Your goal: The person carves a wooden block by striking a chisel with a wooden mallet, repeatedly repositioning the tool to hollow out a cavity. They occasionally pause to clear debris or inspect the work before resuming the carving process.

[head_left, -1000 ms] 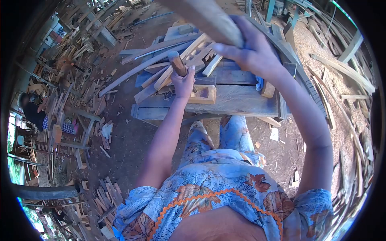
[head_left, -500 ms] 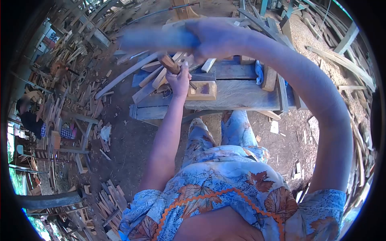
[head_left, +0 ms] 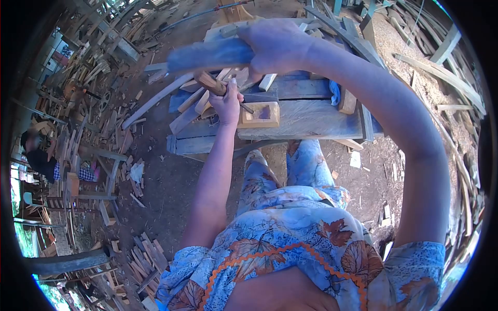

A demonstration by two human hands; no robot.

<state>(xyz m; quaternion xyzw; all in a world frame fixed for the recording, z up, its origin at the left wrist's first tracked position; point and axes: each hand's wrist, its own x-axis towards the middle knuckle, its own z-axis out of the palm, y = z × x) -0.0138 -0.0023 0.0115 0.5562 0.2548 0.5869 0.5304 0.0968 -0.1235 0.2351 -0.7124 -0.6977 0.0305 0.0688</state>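
Note:
My left hand (head_left: 226,106) is closed around the wooden handle of a chisel (head_left: 210,83), which slants with its handle end up to the left. Its metal blade reaches down to a pale wooden block (head_left: 258,122) with a recess cut into its top. The block lies near the front edge of the workbench (head_left: 316,122). Raised above, my right hand (head_left: 275,45) grips a thick wooden mallet (head_left: 207,56), blurred by motion. The mallet's underside overlaps the chisel's handle end in this view.
Wooden strips (head_left: 189,106) lie on the bench left of the block. A blue cloth (head_left: 334,92) and another wood piece (head_left: 347,99) sit to the right. Piled scrap wood (head_left: 148,256) covers the floor at left. A person (head_left: 39,150) is at the far left.
The mallet in my right hand has come down a little and nearer the chisel. The chisel's handle end has tipped slightly further left, while the block stays in place.

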